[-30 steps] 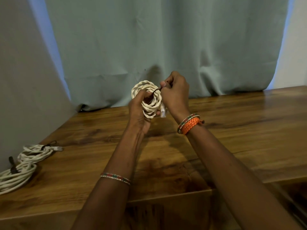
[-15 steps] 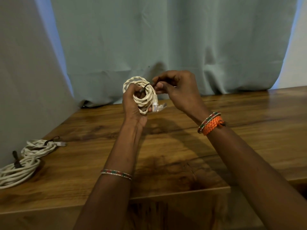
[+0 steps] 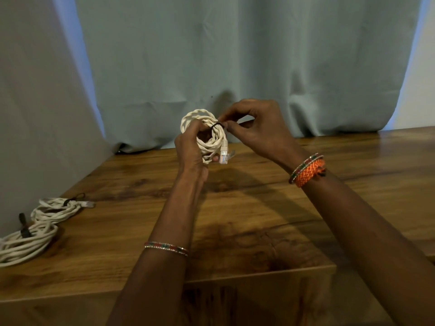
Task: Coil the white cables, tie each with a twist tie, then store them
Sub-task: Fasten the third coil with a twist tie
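Observation:
A small coil of white cable (image 3: 199, 116) is held up above the wooden table (image 3: 259, 208), its clear plug (image 3: 224, 156) hanging at the coil's lower right. My left hand (image 3: 190, 149) grips the coil from the left, thumb inside the loop. A black twist tie (image 3: 216, 125) wraps over the coil's upper right strands. My right hand (image 3: 256, 130) pinches the tie's ends between thumb and fingertips, right beside the coil.
Two coiled white cables lie at the table's left edge, each with a dark tie: one nearer (image 3: 26, 241) and one behind it (image 3: 58, 208). A grey-green curtain (image 3: 235, 55) hangs behind the table. A grey wall (image 3: 35, 114) stands on the left.
My right hand has shifted from above the coil to its right side and pulled the tie around the strands. The plug now hangs lower. The coils on the table have not moved.

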